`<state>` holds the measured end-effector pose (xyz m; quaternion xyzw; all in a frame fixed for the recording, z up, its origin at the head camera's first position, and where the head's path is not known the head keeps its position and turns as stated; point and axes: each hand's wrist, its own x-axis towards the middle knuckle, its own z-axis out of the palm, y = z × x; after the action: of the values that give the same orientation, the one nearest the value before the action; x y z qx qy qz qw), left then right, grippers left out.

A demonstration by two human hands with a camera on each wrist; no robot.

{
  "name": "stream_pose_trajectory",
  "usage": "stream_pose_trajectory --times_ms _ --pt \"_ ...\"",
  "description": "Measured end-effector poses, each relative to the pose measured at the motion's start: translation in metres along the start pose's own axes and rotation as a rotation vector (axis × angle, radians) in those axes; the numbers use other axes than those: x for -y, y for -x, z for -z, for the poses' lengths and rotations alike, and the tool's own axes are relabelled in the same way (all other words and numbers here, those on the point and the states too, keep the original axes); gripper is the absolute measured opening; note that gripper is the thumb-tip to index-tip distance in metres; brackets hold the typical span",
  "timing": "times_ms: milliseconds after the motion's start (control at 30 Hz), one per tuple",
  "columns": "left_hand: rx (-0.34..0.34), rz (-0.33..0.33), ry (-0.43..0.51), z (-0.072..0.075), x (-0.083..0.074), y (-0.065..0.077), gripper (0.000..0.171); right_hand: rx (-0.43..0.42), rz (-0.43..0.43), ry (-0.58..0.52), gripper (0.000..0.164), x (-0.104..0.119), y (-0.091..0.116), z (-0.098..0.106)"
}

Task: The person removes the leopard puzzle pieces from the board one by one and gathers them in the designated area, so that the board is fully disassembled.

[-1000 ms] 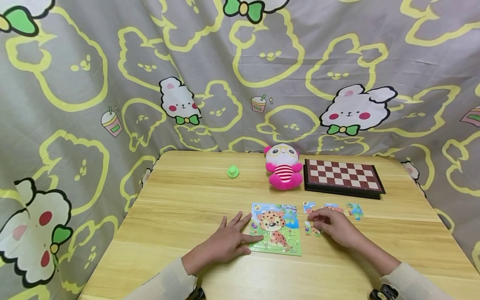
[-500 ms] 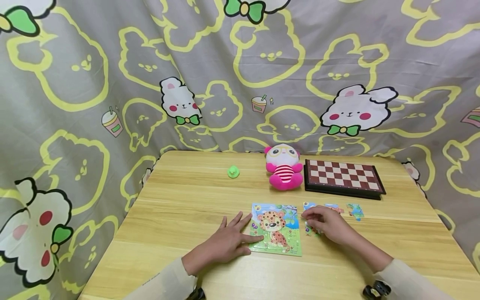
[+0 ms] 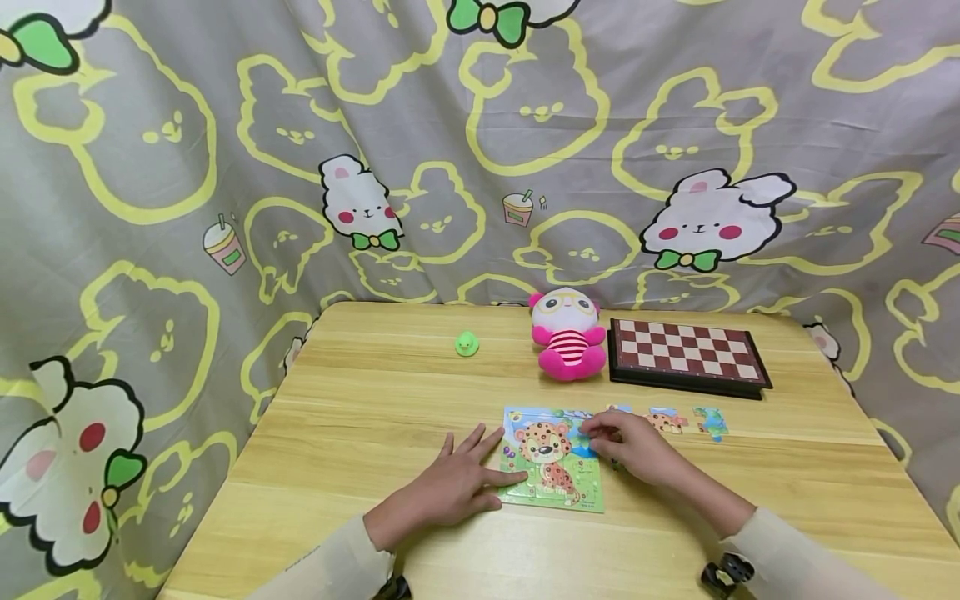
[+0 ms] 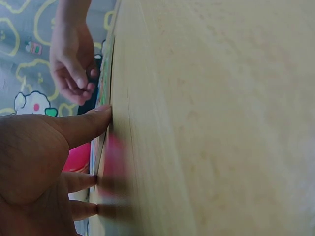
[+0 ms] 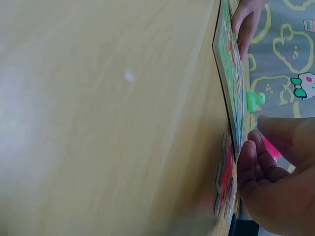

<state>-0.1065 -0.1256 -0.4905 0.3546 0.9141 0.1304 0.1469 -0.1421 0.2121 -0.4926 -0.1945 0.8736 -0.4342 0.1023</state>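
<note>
A leopard jigsaw puzzle [image 3: 551, 483] lies flat on the table. My left hand [image 3: 453, 483] rests at its left side with fingers spread, one fingertip on the picture. In the left wrist view that thumb [image 4: 93, 125] presses against the board's edge. My right hand [image 3: 633, 446] hovers at the puzzle's upper right edge, fingertips over the picture. Its fingers are loosely bent, and no piece shows between thumb and fingers in the right wrist view. Loose jigsaw pieces lie right of the board, including a leopard-spotted one [image 3: 663, 419] and a blue-green one [image 3: 709, 422]; others are partly hidden under that hand.
Behind the puzzle sits a pink-and-white panda plush [image 3: 567, 343]. To its right is a folded checkered game board [image 3: 686, 350]. A small green duck [image 3: 467, 343] stands left of the plush. A patterned curtain [image 3: 420, 125] hangs around the wooden table [image 3: 360, 400].
My right hand has moved left from over the loose pieces to the puzzle's upper right edge, uncovering more of the spotted piece. The left hand has stayed in place.
</note>
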Motion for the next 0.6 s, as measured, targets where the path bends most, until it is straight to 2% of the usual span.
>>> stream_pose_trajectory --times_ms 600 --pt "-0.001 0.000 -0.014 -0.001 0.000 -0.001 0.051 0.054 0.084 -0.039 0.021 0.018 -0.011 -0.024"
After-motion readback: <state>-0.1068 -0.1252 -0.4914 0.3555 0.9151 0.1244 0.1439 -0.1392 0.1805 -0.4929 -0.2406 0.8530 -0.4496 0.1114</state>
